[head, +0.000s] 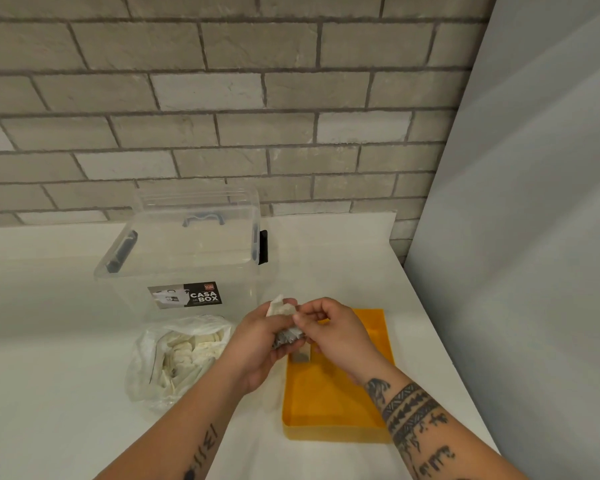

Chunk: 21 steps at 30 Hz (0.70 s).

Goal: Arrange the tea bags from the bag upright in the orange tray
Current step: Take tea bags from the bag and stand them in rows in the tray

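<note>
Fingers point(307, 314) of right hand point(331, 329) pinched a white paper tea bag point(280, 310) (left hand point(257, 344) gripped the bunch point(286, 338)); rectangular orange plastic tray point(326, 393) just below.

A dark label point(187, 295) stuck on the front wall of the clear plastic storage box point(174, 258) read "CASA BOX" in white capitals; a small red logo above those words, and the fine print beneath, were too small to read.
</note>
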Available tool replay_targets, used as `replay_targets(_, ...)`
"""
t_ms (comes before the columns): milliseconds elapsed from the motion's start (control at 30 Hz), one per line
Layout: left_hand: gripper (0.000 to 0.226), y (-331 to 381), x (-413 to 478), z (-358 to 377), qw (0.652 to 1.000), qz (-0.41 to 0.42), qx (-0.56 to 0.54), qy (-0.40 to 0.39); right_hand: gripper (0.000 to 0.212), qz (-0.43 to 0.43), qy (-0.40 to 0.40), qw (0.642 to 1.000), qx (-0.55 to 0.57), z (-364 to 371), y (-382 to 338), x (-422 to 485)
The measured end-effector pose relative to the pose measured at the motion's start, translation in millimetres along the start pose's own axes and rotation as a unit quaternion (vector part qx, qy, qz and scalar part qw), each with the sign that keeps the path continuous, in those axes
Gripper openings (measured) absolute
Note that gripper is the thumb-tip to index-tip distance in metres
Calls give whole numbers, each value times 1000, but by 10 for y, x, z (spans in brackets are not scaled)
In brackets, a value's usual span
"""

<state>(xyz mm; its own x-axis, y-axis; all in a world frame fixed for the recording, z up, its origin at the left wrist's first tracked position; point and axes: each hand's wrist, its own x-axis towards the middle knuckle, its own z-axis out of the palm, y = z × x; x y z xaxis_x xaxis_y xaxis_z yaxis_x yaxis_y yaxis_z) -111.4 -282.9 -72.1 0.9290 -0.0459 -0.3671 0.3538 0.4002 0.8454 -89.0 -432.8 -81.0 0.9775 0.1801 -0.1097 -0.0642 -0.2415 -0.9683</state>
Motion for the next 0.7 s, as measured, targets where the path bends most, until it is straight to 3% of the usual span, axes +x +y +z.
replay_targets(167,28,-55,-37,-1,998,49,26,23,24,11,-13,999,31,-54,-66,-68)
replay_targets(333,24,-68,-78,-1,993,74,62,72,14,30,-23,997,66,-46,-98,-124)
replay_targets(700,11,-79,-126,-35,983,100,107,108,13,36,5,999,18,-111,63,-85)
